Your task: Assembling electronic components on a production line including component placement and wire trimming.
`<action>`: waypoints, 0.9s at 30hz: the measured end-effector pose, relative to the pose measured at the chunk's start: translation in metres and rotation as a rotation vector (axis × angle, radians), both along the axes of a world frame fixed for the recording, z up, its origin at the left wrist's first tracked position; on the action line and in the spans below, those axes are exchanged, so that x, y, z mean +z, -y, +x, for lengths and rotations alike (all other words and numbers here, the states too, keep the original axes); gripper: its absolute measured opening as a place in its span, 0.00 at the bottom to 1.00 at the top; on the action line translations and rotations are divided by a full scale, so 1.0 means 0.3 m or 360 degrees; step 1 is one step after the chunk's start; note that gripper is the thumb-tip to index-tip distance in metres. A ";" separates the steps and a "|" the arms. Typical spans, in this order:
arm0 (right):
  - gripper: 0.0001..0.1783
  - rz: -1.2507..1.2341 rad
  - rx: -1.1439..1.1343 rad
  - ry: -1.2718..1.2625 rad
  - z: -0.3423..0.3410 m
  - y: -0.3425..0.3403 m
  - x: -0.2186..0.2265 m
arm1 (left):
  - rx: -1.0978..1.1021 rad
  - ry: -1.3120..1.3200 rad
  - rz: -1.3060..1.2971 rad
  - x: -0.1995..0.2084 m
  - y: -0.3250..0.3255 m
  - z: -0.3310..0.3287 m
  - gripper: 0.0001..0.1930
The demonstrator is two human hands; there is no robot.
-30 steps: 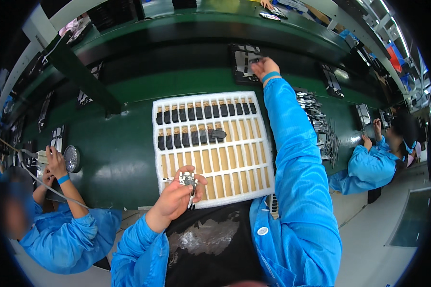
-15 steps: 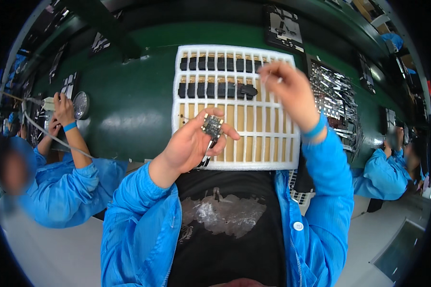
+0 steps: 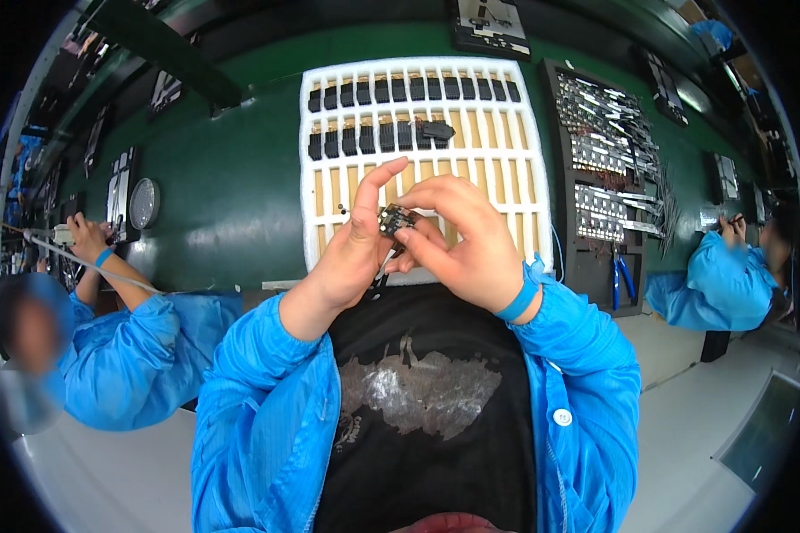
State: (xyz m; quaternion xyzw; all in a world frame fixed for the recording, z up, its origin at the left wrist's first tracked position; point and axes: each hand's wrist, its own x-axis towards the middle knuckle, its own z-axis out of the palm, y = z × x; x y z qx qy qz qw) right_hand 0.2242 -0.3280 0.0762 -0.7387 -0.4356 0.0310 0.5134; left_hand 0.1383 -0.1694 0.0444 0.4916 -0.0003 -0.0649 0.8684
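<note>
Now the right hand (image 3: pixel 476 249) has come in from the upper right to join the left hand (image 3: pixel 345 262) mid-frame, so 2 hands pinch the small circuit board (image 3: pixel 395 220) over the white tray (image 3: pixel 543 191).

Black shirt (image 3: pixel 427 475) bears small, unreadable white lettering (image 3: pixel 348 430).
</note>
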 end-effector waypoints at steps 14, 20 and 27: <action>0.08 0.0097 0.0128 -0.0264 -0.016 0.010 -0.055 | 0.0027 -0.0096 0.0083 0.010 0.005 -0.011 0.53; 0.08 -0.0040 0.0102 -0.0112 -0.010 0.010 -0.054 | 0.0024 -0.0091 0.0142 0.020 0.012 -0.007 0.55; 0.14 0.0006 0.0031 0.0059 -0.012 0.002 -0.064 | -0.0076 -0.0169 0.0028 0.024 0.006 -0.002 0.53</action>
